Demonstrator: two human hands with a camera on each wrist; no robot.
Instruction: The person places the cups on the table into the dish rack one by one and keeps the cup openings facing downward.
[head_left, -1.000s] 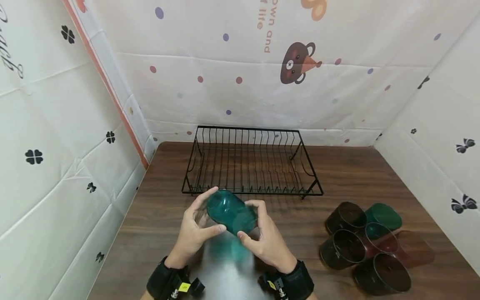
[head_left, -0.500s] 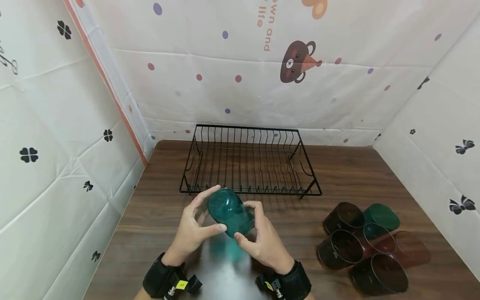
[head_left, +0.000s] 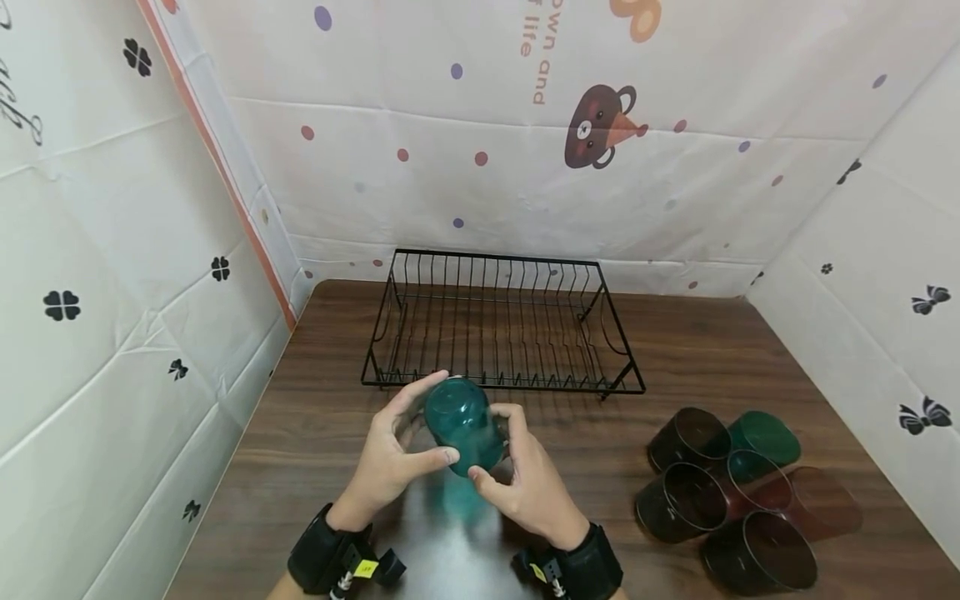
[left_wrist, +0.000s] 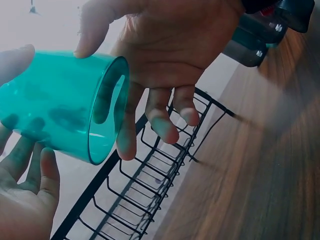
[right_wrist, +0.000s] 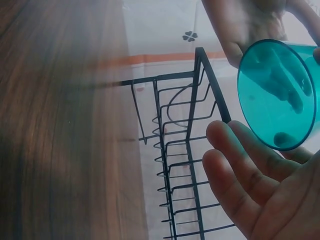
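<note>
While curved round the closed end, holds a teal cup point(head_left: 465, 429) in the left hand point(head_left: 393, 454), with thumb on the near side and fingers opposite, parted about as wide as the cup itself. With the right hand point(head_left: 528, 471), pinches the cup near its mouth between thumb and forefinger, with the other three fingers spread, loosely bent, beside the rim. Cannot tell from the wrist views on which side of the wall to place that forefinger. Holds the cup tipped over and raised off the table point(head_left: 300, 467), with base to the upper left and mouth toward the right hand. Shows a teal sheen on the brown wood below. Wears black bands point(head_left: 326, 546) on both wrists, with small yellow tags. Just beyond the left fingertips, shows a black wire rack point(head_left: 555, 388), set lengthwise across the table. To the right, well apart from the hands, shows six other cups point(head_left: 759, 550) in a close group: three dark, two reddish, one green. Cannot tell touching from mere overlap among them. Behind and at both sides, shows white cloth point(head_left: 450, 183), printed with dots and a brown bear at the back, black clovers at left, black bows at right.
</note>
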